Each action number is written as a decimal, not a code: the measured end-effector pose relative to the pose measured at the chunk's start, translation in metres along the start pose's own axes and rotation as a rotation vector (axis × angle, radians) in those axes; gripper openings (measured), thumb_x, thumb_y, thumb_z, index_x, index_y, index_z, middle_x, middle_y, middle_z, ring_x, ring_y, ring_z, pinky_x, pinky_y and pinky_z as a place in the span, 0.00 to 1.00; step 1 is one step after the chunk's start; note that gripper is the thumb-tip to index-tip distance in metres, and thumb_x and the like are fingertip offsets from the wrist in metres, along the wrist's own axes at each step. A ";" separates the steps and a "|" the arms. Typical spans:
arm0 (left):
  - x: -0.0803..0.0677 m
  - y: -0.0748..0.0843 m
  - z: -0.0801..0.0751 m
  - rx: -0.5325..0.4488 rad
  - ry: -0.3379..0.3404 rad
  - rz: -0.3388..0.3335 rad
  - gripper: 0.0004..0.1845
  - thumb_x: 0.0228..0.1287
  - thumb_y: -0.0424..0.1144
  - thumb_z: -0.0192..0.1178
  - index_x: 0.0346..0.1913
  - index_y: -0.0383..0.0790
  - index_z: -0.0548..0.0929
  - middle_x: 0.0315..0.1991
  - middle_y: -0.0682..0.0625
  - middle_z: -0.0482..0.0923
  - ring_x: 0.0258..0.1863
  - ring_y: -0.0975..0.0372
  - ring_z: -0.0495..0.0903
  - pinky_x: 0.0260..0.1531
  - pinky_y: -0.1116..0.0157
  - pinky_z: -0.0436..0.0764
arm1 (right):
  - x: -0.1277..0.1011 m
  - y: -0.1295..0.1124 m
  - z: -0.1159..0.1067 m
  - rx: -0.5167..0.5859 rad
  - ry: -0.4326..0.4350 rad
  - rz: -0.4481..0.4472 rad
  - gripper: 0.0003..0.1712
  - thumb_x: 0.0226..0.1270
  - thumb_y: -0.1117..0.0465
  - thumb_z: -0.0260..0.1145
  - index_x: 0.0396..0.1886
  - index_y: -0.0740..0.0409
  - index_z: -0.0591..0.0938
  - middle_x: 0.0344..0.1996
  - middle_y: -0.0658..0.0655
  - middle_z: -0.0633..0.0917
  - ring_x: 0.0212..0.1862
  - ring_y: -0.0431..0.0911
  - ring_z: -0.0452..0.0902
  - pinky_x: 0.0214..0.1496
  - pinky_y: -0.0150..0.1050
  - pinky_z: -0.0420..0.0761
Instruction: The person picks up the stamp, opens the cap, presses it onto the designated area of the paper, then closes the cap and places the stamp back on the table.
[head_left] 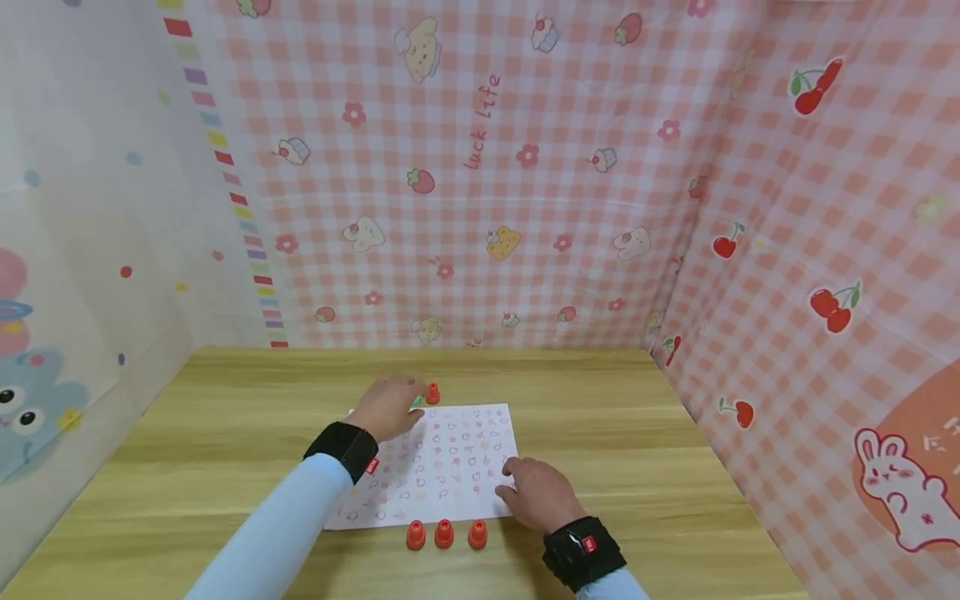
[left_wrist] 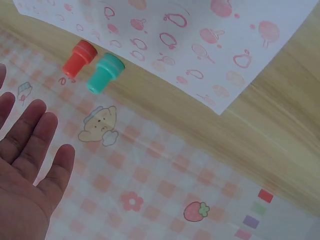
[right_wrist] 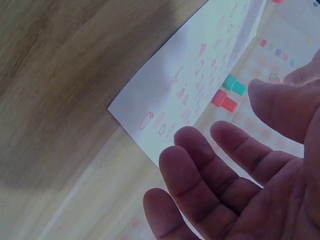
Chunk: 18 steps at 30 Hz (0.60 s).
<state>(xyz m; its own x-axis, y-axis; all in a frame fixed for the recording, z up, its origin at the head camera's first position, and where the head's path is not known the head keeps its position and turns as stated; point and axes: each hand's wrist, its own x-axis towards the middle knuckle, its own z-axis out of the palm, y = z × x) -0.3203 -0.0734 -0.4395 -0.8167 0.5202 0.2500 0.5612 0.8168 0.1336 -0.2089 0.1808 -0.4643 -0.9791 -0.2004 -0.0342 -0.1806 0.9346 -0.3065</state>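
- A small staged tabletop booth is shown, not a lived-in room.
- A wooden table point(head_left: 600, 433) is enclosed on three sides by hung cloth backdrops point(head_left: 480, 208): pink gingham with cartoon animals, cherries, strawberries.
- A children's craft setup is suggested by the stamped paper sheet point(head_left: 450, 467) and toy stampers point(head_left: 444, 534).

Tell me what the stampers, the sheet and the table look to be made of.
Stampers: probably plastic, smooth, uniform bright red and teal.
Sheet: thin white paper, matte, crisp edges, red ink prints.
Table: wood or wood-look laminate, light grain streaks, slight sheen.
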 end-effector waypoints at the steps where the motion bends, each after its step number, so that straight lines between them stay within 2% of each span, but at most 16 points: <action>1: -0.002 0.002 -0.001 -0.003 0.003 -0.001 0.18 0.61 0.39 0.71 0.52 0.40 0.83 0.44 0.46 0.83 0.44 0.52 0.82 0.50 0.51 0.78 | 0.000 0.000 0.000 0.001 -0.001 -0.001 0.16 0.65 0.52 0.70 0.45 0.59 0.84 0.28 0.51 0.81 0.30 0.45 0.72 0.39 0.44 0.77; 4: -0.008 0.007 -0.003 -0.013 -0.001 -0.008 0.18 0.60 0.39 0.71 0.53 0.41 0.83 0.45 0.46 0.83 0.45 0.52 0.82 0.50 0.52 0.79 | 0.000 0.001 0.001 0.003 -0.003 -0.007 0.16 0.65 0.53 0.70 0.45 0.59 0.84 0.27 0.51 0.81 0.29 0.45 0.72 0.38 0.43 0.77; 10: -0.022 0.019 -0.005 -0.064 -0.048 -0.066 0.18 0.62 0.41 0.70 0.54 0.44 0.83 0.49 0.46 0.82 0.52 0.52 0.80 0.55 0.51 0.76 | 0.000 0.000 0.002 0.009 -0.011 0.003 0.16 0.65 0.52 0.70 0.45 0.59 0.84 0.27 0.51 0.80 0.29 0.45 0.71 0.37 0.43 0.76; 18: -0.036 0.029 -0.005 -0.130 -0.057 -0.104 0.17 0.61 0.41 0.70 0.53 0.43 0.83 0.48 0.46 0.82 0.51 0.53 0.79 0.53 0.52 0.77 | 0.000 0.000 0.001 -0.011 -0.002 0.012 0.16 0.64 0.52 0.70 0.44 0.59 0.84 0.28 0.52 0.81 0.30 0.45 0.72 0.39 0.44 0.77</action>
<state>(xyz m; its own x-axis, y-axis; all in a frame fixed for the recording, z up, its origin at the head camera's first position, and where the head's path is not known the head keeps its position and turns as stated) -0.2739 -0.0696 -0.4403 -0.8756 0.4508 0.1735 0.4827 0.8298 0.2800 -0.2085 0.1805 -0.4657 -0.9810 -0.1898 -0.0396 -0.1699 0.9402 -0.2953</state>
